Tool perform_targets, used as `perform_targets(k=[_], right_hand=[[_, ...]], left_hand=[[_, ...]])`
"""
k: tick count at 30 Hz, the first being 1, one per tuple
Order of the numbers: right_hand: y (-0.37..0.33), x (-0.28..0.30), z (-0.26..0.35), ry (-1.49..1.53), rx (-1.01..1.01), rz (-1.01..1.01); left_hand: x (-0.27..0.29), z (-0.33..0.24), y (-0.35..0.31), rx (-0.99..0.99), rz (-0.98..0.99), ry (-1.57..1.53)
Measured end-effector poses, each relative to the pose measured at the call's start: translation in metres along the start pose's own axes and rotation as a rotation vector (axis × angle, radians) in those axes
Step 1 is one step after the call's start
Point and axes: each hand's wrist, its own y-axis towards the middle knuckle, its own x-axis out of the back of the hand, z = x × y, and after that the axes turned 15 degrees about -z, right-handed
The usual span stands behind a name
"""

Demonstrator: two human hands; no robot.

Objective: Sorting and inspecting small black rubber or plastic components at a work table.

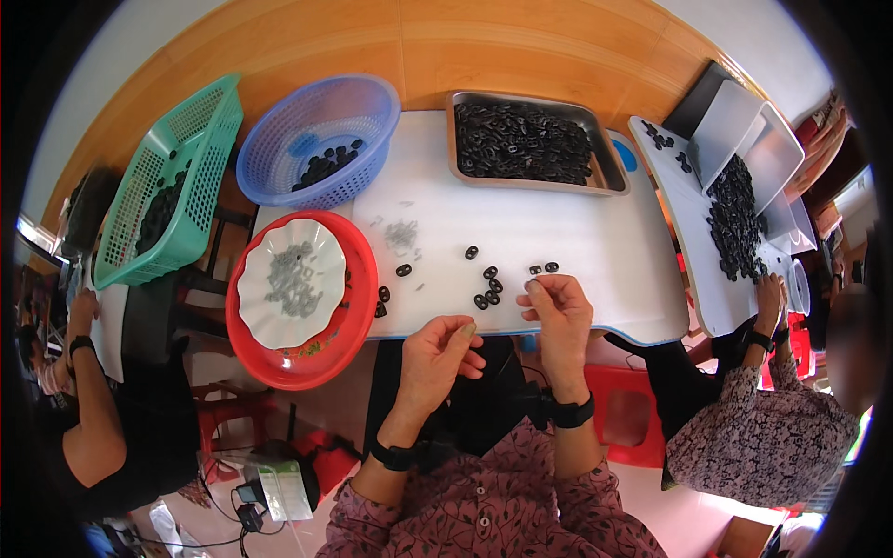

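Observation:
My left hand (435, 361) is just off the front edge of the white table, with thumb and index finger pressed together. Whatever sits in that pinch is too small to make out. My right hand (562, 325) hovers over the front edge, its thumb and fingertips also drawn together, their contents unclear. Just beyond its fingertips lie two small black oval pieces with two holes, one of them this black piece (552, 267). Between the hands rests a loose group of several similar black pieces (494, 285). A small heap of clear bits (401, 234) lies farther left.
A white scalloped dish (253, 312) of clear bits sits in a red basin (365, 321). Behind stand a blue colander (256, 177), a green basket (216, 177) and a metal tray (453, 139), all holding black pieces. People work on both sides; a red stool (642, 453) stands right.

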Motion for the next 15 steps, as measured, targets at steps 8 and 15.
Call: perform_targets(k=[8, 15], right_hand=[[-0.004, 0.008, 0.003, -0.087, -0.024, 0.022], [-0.007, 0.007, 0.0, -0.116, -0.041, 0.017]], left_hand=[[0.012, -0.003, -0.002, -0.307, -0.186, 0.31], [0.016, -0.005, 0.017, -0.769, -0.344, 0.501]])
